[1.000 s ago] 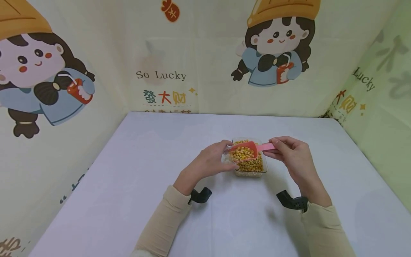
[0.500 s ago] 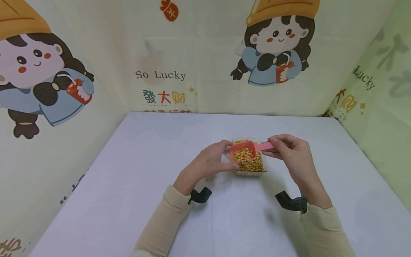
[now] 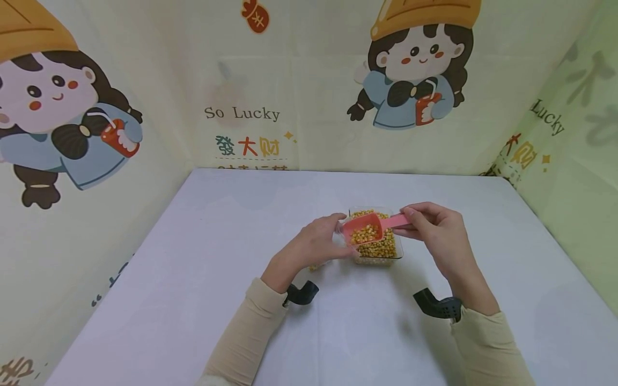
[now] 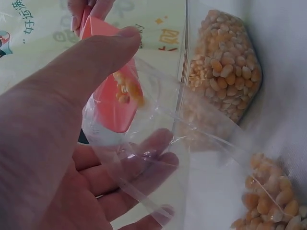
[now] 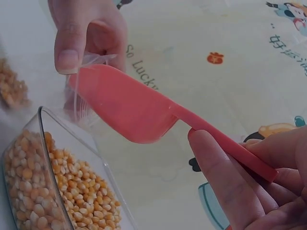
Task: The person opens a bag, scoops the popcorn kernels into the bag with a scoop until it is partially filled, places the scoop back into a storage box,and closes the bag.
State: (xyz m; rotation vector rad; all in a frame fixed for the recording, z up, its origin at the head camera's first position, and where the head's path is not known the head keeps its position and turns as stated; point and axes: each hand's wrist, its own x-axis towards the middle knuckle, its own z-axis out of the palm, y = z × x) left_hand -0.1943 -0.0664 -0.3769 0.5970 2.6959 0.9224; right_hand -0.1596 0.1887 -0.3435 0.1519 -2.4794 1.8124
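Observation:
My right hand (image 3: 434, 230) pinches the handle of a pink scoop (image 5: 129, 105), thumb on one side and fingers on the other. Some corn kernels (image 3: 365, 234) lie in the scoop's bowl. The scoop's front end is inside the mouth of a clear plastic bag (image 4: 103, 132). My left hand (image 3: 314, 240) holds that mouth apart between thumb and fingers. Kernels (image 4: 271, 196) have gathered low in the bag, mostly hidden behind the left hand in the head view. Below the scoop stands a clear box (image 3: 397, 256) filled with corn kernels (image 5: 86, 187).
The box stands on a white-covered table (image 3: 232, 225). Patterned cloth (image 3: 318, 107) rises behind the table and along its sides. A black wrist camera mount is at the left wrist (image 3: 302, 293) and another at the right wrist (image 3: 436, 304).
Fewer kernels are in the scoop than a second ago, and some now show in the bag below the left hand. The scoop has shifted slightly left, further toward the bag.

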